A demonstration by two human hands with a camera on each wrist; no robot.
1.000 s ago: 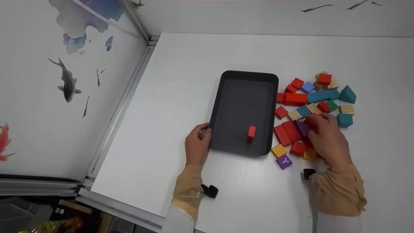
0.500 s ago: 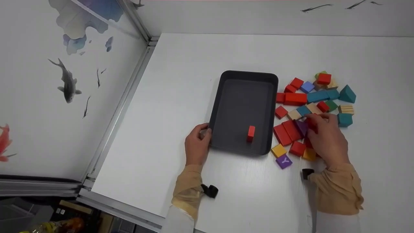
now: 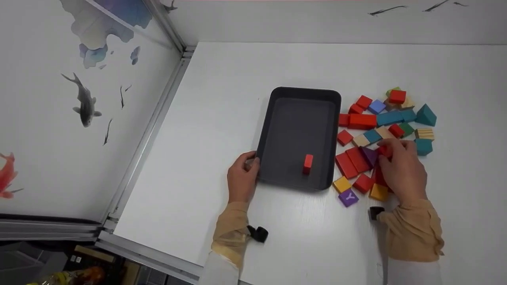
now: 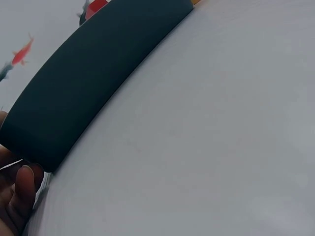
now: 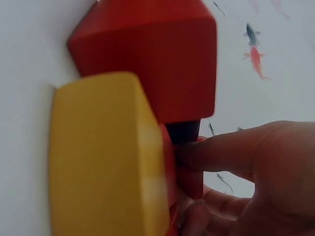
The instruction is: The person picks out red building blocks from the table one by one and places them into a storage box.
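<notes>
A: Left hand (image 3: 242, 177)?
B: Gripping the near-left corner of the dark tray (image 3: 277, 118), thumb on the rim, fingers curled against the outer wall. Left wrist view shows a fingertip at the tray's wall (image 4: 88, 83).
A: What's in the tray?
B: One small red block (image 3: 307, 163), upright, near the 5 o'clock corner.
A: Right hand (image 3: 400, 170)?
B: In the block pile at 3 o'clock of the tray. Fingers curled, pinching a red piece (image 3: 382, 151) just beside the purple block (image 3: 370, 155). The right wrist view confirms fingers (image 5: 231, 152) clamped on red, with a yellow block (image 5: 106, 157) and another red block (image 5: 152, 54) just beside it.
A: Lifted?
B: Cannot tell.
</notes>
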